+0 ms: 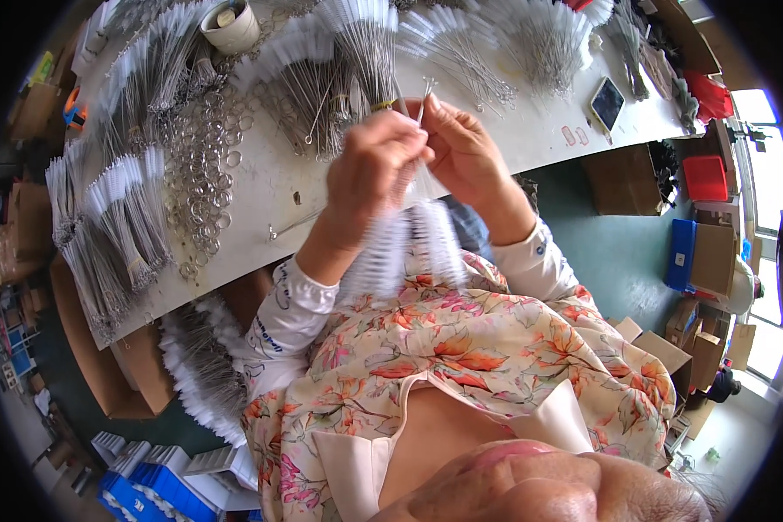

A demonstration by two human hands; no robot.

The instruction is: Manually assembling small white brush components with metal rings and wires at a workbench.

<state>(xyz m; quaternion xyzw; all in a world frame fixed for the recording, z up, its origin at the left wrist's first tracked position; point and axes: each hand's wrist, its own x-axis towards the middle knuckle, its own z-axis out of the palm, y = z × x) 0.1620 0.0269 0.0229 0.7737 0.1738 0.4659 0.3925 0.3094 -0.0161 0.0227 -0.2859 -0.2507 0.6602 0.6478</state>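
Over the table's front edge, my left hand (372, 161) and my right hand (468, 143) meet. Both are closed around the thin wire handles of a few white-bristled wire brushes (435, 239). Their bristle ends hang toward my lap, blurred by motion, and the looped wire ends stick up above my fingers. My right thumb and fingers pinch near those loops. My left fingers are curled just below, slightly smeared by motion. Just beyond my hands lies a banded bundle of wire brushes (365, 52). A single wire handle (291, 228) rests on the table near my left wrist.
Loose metal rings (209, 165) are heaped on the white table (265, 187), left of my hands. Bundled brushes (126, 209) lie farther left. A cup (230, 28) stands at the back, and a phone (607, 104) lies to the right. Cardboard boxes (622, 178) stand beyond the table's edge.
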